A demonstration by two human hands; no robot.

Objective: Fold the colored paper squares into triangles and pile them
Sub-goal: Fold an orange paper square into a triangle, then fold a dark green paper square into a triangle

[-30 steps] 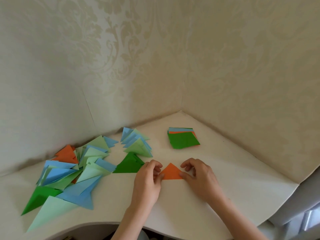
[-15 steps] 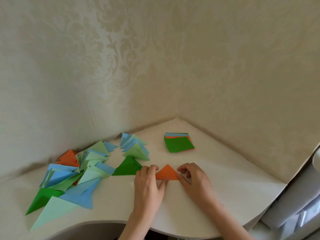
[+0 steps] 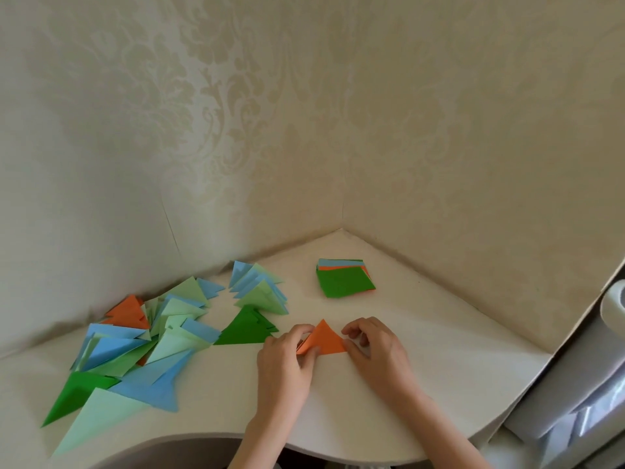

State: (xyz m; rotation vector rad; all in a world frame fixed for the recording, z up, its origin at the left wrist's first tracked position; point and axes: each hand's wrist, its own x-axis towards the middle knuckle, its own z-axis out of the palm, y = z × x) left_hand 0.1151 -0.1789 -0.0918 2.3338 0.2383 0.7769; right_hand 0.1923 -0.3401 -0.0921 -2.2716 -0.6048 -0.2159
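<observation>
both hands are down on the white corner table (image 3: 422,333), working one orange paper triangle (image 3: 325,340) that sits between them, apex pointing away toward the wall. the left hand (image 3: 287,362) pinches the triangle's left corner, thumb and fingers curled onto the paper, and that corner looks lifted a touch off the tabletop. the right hand (image 3: 375,350) has its fingers curled, thumb tip pressing down on the triangle's right corner.

off to the left, a loose pile of folded triangles (image 3: 135,343) sprawls across the table: light green, blue, dark green, a couple of orange ones near the wall. a dark green triangle (image 3: 245,330) lies just beside the left hand, at the near edge of that spread. behind it, closer to the wall, a smaller cluster of light green and blue triangles (image 3: 260,291) leans together.

further back toward the corner, well apart from the hands, sits the stack of unfolded squares (image 3: 345,278), a dark green sheet on top with orange and blue edges peeking out behind. patterned cream wallpaper (image 3: 304,130) rises on both sides of the corner.
</observation>
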